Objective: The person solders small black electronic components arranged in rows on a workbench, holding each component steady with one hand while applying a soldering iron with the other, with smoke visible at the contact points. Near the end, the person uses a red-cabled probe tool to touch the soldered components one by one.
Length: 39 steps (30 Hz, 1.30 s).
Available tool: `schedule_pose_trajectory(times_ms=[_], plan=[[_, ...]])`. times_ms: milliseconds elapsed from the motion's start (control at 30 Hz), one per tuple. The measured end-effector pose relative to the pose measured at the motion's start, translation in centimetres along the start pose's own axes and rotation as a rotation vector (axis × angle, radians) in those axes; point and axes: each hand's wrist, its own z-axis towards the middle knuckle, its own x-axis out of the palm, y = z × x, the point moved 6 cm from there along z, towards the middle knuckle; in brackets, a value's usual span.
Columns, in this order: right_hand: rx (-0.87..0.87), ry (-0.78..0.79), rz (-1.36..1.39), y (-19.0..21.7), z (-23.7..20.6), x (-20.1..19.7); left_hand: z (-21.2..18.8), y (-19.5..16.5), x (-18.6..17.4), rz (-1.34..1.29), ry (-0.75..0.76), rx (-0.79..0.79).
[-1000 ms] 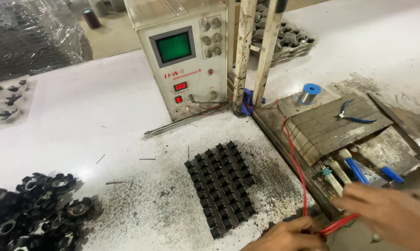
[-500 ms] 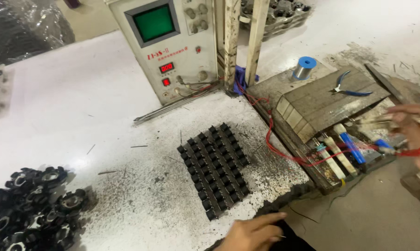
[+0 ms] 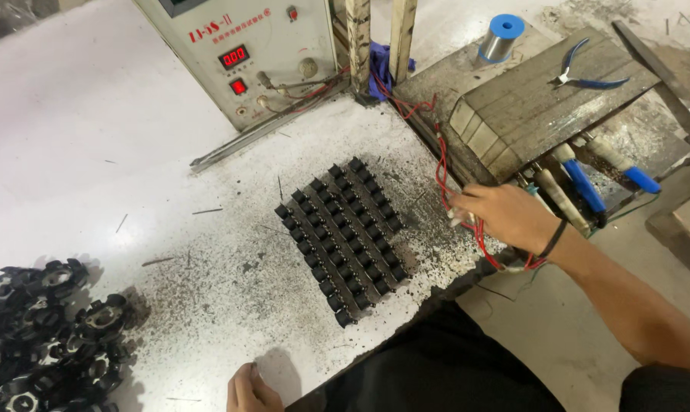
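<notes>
My right hand (image 3: 504, 215) is closed on a red wire (image 3: 442, 169) at the table's right edge, just right of a block of small black parts (image 3: 342, 236) set in neat rows. The wire runs up to the grey box with a red digit display (image 3: 242, 57). My left hand (image 3: 249, 391) rests at the table's front edge, fingers curled, with nothing seen in it; only part of it shows at the bottom of the view.
A pile of black ring-shaped parts (image 3: 43, 336) lies at the front left. A wooden block (image 3: 536, 107) at the right carries blue-handled pliers (image 3: 581, 72); a solder spool (image 3: 501, 37) stands behind it. Blue-handled tools (image 3: 585, 183) lie beside the block. Dark grit covers the white table (image 3: 93, 152).
My right hand has come in from the far right to the table's edge, drawing the red wire with it. My left hand has slid left along the front edge. The view has tilted down.
</notes>
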Motion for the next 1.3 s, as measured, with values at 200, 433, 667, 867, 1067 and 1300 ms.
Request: schedule_pose_trajectory(times_ms=[200, 433, 667, 867, 1067, 1300], plan=[[-0.036, -0.025, 0.164, 0.1, 0.1, 0.2, -0.5, -0.2, -0.2, 0.079, 0.117, -0.027], [0.158, -0.059, 0.834, -1.5, 1.0, 1.2, -0.6, -0.1, -0.5, 0.066, 0.083, -0.02], [0.411, -0.112, 1.233, -1.0, 3.4, 4.1, -1.4, 1.2, -0.1, 0.141, 0.11, -0.031], [0.385, -0.107, 1.257, -0.4, 4.6, 4.1, -1.1, 1.1, 0.1, 0.177, 0.173, -0.047], [0.394, -0.07, 1.2, -0.2, 5.4, 4.6, -0.6, 0.1, -0.6, 0.122, 0.091, -0.06], [0.351, -0.059, 1.073, -0.1, 5.3, 4.4, -0.8, -0.5, -1.4, -0.003, 0.017, -0.151]])
